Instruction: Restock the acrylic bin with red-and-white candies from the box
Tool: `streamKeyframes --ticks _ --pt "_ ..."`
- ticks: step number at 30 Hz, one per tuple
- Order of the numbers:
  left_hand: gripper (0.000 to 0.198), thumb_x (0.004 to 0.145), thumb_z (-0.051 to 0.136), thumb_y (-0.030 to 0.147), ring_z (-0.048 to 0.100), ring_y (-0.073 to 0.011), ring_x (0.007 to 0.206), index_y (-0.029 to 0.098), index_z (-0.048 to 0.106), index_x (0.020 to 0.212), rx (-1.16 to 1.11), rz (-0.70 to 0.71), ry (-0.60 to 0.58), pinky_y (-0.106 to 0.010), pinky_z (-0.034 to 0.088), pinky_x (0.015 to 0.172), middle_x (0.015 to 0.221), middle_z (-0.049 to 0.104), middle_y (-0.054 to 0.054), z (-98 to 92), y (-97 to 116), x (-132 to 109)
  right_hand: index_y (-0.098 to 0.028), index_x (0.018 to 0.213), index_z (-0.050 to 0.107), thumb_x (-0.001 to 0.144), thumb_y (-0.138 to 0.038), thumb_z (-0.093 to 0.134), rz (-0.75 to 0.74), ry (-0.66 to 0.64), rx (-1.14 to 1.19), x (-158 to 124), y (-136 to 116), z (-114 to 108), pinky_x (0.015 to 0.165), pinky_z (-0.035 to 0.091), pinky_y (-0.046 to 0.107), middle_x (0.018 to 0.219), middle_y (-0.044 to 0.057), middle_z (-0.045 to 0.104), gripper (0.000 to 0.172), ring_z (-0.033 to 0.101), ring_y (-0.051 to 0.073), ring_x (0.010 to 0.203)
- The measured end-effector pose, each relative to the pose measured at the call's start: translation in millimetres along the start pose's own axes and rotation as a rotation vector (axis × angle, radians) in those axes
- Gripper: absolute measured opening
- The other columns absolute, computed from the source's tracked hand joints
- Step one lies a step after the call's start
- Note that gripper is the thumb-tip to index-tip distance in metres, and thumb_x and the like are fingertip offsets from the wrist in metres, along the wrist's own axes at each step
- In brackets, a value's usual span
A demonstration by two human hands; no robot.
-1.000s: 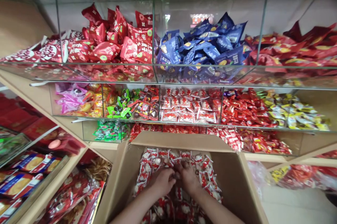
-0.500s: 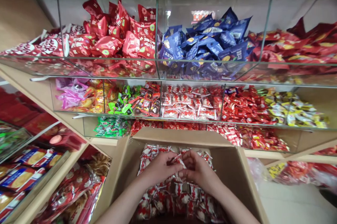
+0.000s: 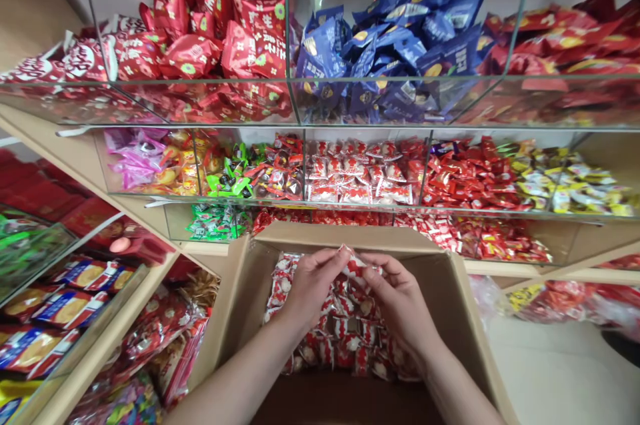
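Between my two hands, above the open cardboard box (image 3: 345, 234), is a wrapped candy (image 3: 354, 266) in clear and red-white wrapper. The fingers of my left hand (image 3: 316, 278) pinch its left end. On the other end, the thumb and fingers of my right hand (image 3: 395, 288) close around the wrapper. Below them in the box lie many more wrapped candies (image 3: 345, 345) of the same look, packed close together. My wrists and forearms cover part of the box's sides.
Glass-fronted shelves stand ahead. Up top are blue packets (image 3: 390, 45) and red packets (image 3: 200, 32). Similar red-white candies (image 3: 357, 168) fill a middle compartment, beside red candies (image 3: 470, 175). Lower left, a slanted shelf holds biscuit packs (image 3: 75, 305). Pale floor (image 3: 540, 372) shows at right.
Both hands have come up out of the box toward its far rim, lifting the candy with them. The view has tipped downward, so the shelves sit higher.
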State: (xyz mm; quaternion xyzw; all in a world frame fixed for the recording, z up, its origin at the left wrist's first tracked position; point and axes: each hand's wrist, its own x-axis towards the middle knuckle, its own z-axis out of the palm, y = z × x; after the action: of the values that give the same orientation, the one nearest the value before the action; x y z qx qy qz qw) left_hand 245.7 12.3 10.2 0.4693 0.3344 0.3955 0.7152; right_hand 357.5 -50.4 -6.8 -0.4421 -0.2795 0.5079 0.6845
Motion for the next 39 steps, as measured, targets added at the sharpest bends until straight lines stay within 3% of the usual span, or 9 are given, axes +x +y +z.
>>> streamKeyframes --ticks 4,8,11,15,20,28,34,36,39 --pt "0.018 0.069 0.066 0.03 0.056 -0.014 0.075 0.015 0.069 0.079 -0.078 -0.037 0.011 -0.025 0.041 0.072 0.077 0.066 -0.003 1.4 -1 1 -0.021 0.084 0.061 0.066 -0.024 0.068 -0.06 0.017 -0.062 1 3 -6 0.061 0.048 0.026 0.076 0.0 0.066 0.019 0.059 0.012 0.065" --pt "0.033 0.069 0.065 0.037 0.055 -0.0127 0.074 0.018 0.062 0.097 -0.12 -0.147 -0.004 -0.022 0.041 0.062 0.083 0.064 -0.003 2.2 0 -1 -0.022 0.08 0.063 0.069 -0.018 0.065 -0.395 0.073 -0.407 1 3 -15 0.074 0.047 0.031 0.088 0.003 0.065 0.012 0.06 0.016 0.082" --pt "0.037 0.069 0.066 0.032 0.055 -0.0114 0.071 0.019 0.059 0.103 -0.103 -0.132 -0.038 -0.021 0.04 0.061 0.079 0.063 -0.001 2.2 1 -2 -0.023 0.086 0.063 0.072 -0.014 0.06 -0.569 -0.007 -0.592 -2 0 -16 0.083 0.044 0.035 0.102 0.006 0.06 0.017 0.055 0.019 0.097" --pt "0.031 0.07 0.065 0.021 0.056 -0.0163 0.092 0.021 0.059 0.101 -0.084 -0.009 -0.067 -0.028 0.041 0.082 0.1 0.064 -0.003 -0.4 3 -3 -0.026 0.11 0.051 0.075 -0.024 0.057 -0.331 -0.062 -0.335 -7 -3 -9 0.082 0.046 0.037 0.124 0.009 0.046 0.035 0.046 0.022 0.112" --pt "0.044 0.071 0.063 0.017 0.053 -0.0183 0.104 0.026 0.052 0.113 -0.051 0.038 -0.149 -0.03 0.039 0.089 0.114 0.058 -0.003 -1.1 4 -7 -0.022 0.098 0.052 0.07 -0.027 0.064 -0.081 0.066 -0.056 -3 -3 -2 0.066 0.05 0.027 0.079 0.001 0.061 0.031 0.059 0.013 0.073" --pt "0.034 0.064 0.069 0.018 0.058 -0.0125 0.082 0.017 0.061 0.097 -0.18 -0.066 0.038 -0.024 0.044 0.076 0.089 0.065 -0.002 0.3 -6 -3 -0.021 0.094 0.051 0.064 -0.022 0.07 -0.099 0.074 -0.025 0 1 -9 0.06 0.047 0.024 0.07 -0.003 0.058 0.035 0.056 0.011 0.064" --pt "0.043 0.065 0.067 0.018 0.056 -0.012 0.074 0.023 0.055 0.107 -0.073 -0.108 -0.072 -0.024 0.043 0.069 0.084 0.063 0.0 -7.1 -1 -5 -0.021 0.096 0.047 0.068 -0.026 0.067 -0.071 0.02 -0.092 0 4 -16 0.059 0.047 0.027 0.072 -0.001 0.059 0.035 0.057 0.013 0.063" --pt "0.03 0.064 0.067 0.02 0.055 -0.0114 0.069 0.02 0.06 0.093 -0.025 -0.093 -0.01 -0.023 0.042 0.066 0.077 0.062 0.001 -7.1 -2 -6 -0.023 0.098 0.044 0.071 -0.028 0.063 -0.162 0.085 -0.212 0 4 -15 0.059 0.049 0.03 0.076 0.001 0.059 0.033 0.058 0.015 0.065" --pt "0.019 0.061 0.068 0.021 0.054 -0.0114 0.07 0.019 0.06 0.078 -0.058 -0.056 0.14 -0.023 0.041 0.068 0.074 0.062 0.001 -2.5 -6 -7 -0.023 0.09 0.05 0.072 -0.027 0.061 -0.482 0.225 -0.641 -2 5 -10 0.062 0.049 0.032 0.088 0.005 0.055 0.022 0.057 0.017 0.074"
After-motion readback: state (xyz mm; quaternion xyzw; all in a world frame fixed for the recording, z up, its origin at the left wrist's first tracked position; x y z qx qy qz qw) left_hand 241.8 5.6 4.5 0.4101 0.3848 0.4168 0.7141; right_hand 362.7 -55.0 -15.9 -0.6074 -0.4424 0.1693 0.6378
